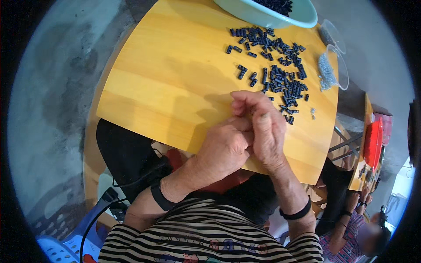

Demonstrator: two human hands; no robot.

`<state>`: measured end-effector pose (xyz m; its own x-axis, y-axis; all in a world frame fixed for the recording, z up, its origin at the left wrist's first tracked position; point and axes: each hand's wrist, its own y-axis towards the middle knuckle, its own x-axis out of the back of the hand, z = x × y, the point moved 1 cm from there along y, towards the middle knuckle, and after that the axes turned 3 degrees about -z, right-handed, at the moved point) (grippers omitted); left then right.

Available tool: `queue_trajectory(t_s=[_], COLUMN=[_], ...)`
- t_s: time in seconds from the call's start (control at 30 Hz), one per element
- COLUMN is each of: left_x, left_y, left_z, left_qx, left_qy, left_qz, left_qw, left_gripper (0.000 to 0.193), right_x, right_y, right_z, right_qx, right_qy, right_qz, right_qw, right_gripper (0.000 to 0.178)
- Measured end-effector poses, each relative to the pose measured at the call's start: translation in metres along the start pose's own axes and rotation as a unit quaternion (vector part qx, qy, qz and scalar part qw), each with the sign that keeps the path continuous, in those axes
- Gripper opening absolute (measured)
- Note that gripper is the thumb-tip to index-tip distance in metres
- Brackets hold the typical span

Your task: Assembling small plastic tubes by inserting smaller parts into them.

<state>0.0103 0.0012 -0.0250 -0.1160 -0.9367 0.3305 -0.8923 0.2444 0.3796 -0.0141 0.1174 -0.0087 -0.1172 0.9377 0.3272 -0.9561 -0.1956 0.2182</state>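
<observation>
My left hand (224,143) and my right hand (266,131) meet above the near edge of a yellow wooden table (149,83). The left hand is closed, its knuckles up and its fingertips tucked out of sight against the right. My right hand is curled, with the thumb upright and the fingers bent over toward the left. Whatever lies between them is hidden. Just past the right hand are loose small black plastic connector-like pieces (285,83), spread in two rough heaps. A few tiny silvery pieces (313,113) rest to their right.
At the far edge stands a pale green basin (280,19) full of black pieces. Clear plastic tubs (337,70) of small metal parts sit at the right edge. Beyond, another person (351,232) works at a second table with a red basin (373,142).
</observation>
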Motion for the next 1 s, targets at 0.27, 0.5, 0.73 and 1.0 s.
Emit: queue_trajectory(t_s=[0.27, 0.5, 0.73, 1.0], left_x=[0.002, -0.002, -0.002, -0.002], left_y=[0.005, 0.002, 0.000, -0.002], left_z=[0.003, 0.001, -0.005, -0.004], left_qx=[0.006, -0.016, -0.016, -0.017], left_qy=[0.009, -0.037, -0.023, -0.021], left_qz=[0.026, -0.018, -0.034, -0.057], left_qw=[1.000, 0.999, 0.999, 0.998], left_gripper=[0.014, 0.016, 0.021, 0.021], right_x=[0.052, 0.050, 0.044, 0.039], right_y=[-0.012, -0.058, -0.062, -0.064], right_z=[0.006, 0.014, 0.014, 0.015], right_qx=[-0.095, -0.211, -0.211, -0.222], right_qy=[0.147, 0.003, 0.009, 0.039], right_qz=[-0.152, -0.088, -0.098, -0.096], right_qw=[0.973, 0.973, 0.972, 0.970], right_gripper=[0.027, 0.012, 0.010, 0.010])
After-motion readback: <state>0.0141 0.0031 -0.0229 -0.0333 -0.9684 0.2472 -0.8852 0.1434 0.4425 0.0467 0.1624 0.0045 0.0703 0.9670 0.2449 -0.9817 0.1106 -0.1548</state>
